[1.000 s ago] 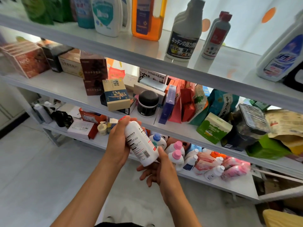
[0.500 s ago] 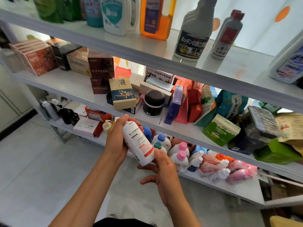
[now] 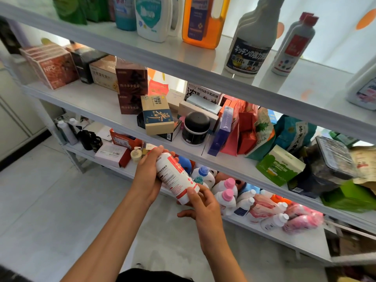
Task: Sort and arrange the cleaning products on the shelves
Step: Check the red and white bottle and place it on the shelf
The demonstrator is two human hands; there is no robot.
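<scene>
Both hands grip the white bottle [image 3: 175,178], left hand [image 3: 147,176] wrapped round, right hand [image 3: 200,202] pinching its base; shelving it is probably next.

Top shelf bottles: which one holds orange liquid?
The clear orange bottle with a dark blue label, standing between the white-and-teal jug and the grey bottle with Japanese lettering. The other bottles are opaque.
</scene>
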